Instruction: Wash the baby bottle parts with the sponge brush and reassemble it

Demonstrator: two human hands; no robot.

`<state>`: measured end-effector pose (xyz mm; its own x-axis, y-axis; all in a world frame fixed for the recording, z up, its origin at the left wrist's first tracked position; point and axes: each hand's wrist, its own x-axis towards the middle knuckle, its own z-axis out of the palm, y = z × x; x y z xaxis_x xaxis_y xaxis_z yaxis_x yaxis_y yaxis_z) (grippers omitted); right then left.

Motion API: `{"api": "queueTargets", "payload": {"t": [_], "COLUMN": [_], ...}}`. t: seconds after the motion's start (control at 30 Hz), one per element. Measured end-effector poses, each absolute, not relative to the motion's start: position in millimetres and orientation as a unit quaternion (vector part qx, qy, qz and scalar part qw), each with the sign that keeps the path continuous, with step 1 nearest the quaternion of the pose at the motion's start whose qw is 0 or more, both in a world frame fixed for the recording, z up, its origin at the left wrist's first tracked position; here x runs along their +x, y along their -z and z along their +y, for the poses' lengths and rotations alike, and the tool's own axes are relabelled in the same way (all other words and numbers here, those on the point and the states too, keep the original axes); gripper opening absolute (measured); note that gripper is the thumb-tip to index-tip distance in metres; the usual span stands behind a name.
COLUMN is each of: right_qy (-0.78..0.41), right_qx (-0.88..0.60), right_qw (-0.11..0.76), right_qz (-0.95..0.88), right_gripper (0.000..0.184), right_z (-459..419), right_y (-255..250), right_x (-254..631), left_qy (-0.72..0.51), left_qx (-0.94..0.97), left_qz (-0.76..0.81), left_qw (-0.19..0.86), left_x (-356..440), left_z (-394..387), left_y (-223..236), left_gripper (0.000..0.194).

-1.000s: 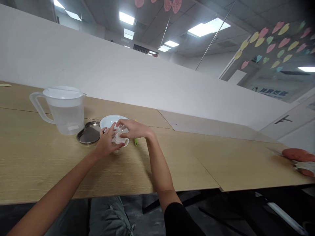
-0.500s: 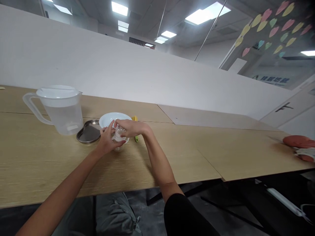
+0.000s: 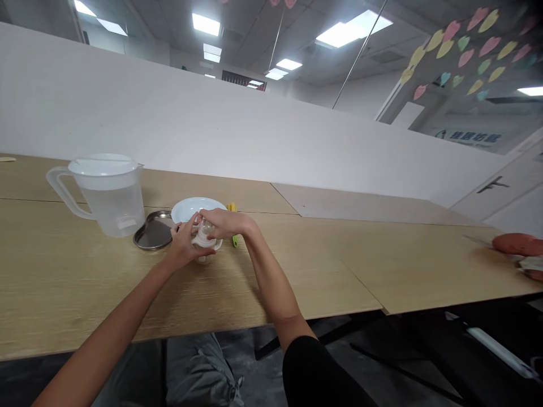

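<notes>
Both my hands meet over a small clear bottle with a white collar (image 3: pixel 206 240) that stands on the wooden table (image 3: pixel 85 282). My left hand (image 3: pixel 183 246) wraps round its side from the left. From above, my right hand (image 3: pixel 220 222) closes its fingers on the bottle's top. A white bowl (image 3: pixel 186 208) sits just behind the hands. A yellow-green utensil (image 3: pixel 233 226) lies partly hidden behind my right wrist.
A clear plastic jug with a lid (image 3: pixel 108 193) stands at the left, holding water. A small metal tray (image 3: pixel 153 230) lies between jug and bowl. A white partition (image 3: pixel 254 130) runs along the table's back. Reddish objects (image 3: pixel 517 245) lie at the far right edge.
My hands stay on the bottle and have only shifted their grip slightly. The view has tilted a little.
</notes>
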<state>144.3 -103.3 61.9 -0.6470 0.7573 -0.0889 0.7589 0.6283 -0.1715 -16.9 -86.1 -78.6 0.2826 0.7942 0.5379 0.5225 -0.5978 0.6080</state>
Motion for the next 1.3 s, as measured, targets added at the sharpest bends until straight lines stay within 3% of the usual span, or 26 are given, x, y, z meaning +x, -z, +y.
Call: {"api": "queueTargets", "payload": {"t": [0.1, 0.23, 0.33, 0.67, 0.77, 0.87, 1.1, 1.3], "right_qy": [0.074, 0.057, 0.047, 0.126, 0.171, 0.113, -0.005, -0.005], "right_qx": [0.430, 0.436, 0.441, 0.442, 0.471, 0.545, 0.522, 0.491], "right_qw": [0.007, 0.011, 0.017, -0.033, -0.119, -0.199, -0.016, -0.036], "right_qz": [0.900, 0.898, 0.896, 0.887, 0.857, 0.807, 0.853, 0.870], "right_gripper": [0.039, 0.045, 0.047, 0.054, 0.060, 0.052, 0.057, 0.054], "right_z": [-104.2, -104.6, -105.6, -100.2, -107.5, -118.7, -124.9, -105.8], "right_y": [-62.6, -62.7, -63.2, -67.7, -76.6, -84.2, -68.5, -58.4], "right_x": [143.6, 142.3, 140.6, 151.4, 165.3, 169.8, 130.8, 131.8], "left_qy": [-0.406, -0.393, -0.380, -0.368, -0.360, -0.343, -0.328, -0.371], "left_qx": [0.785, 0.785, 0.793, 0.799, 0.802, 0.803, 0.804, 0.785], "left_qz": [0.429, 0.461, 0.466, 0.467, 0.466, 0.473, 0.474, 0.471], "left_qw": [0.186, 0.127, 0.103, 0.090, 0.096, 0.113, 0.146, 0.154], "left_x": [-16.1, -15.4, -14.7, -13.1, -12.4, -11.8, -11.7, -10.7], "left_z": [-85.1, -85.6, -87.0, -86.4, -88.2, -91.6, -90.3, -84.9], "left_y": [79.8, 79.9, 78.8, 79.5, 77.6, 73.7, 76.2, 86.4], "left_gripper": [0.098, 0.065, 0.052, 0.059, 0.062, 0.062, 0.056, 0.056]}}
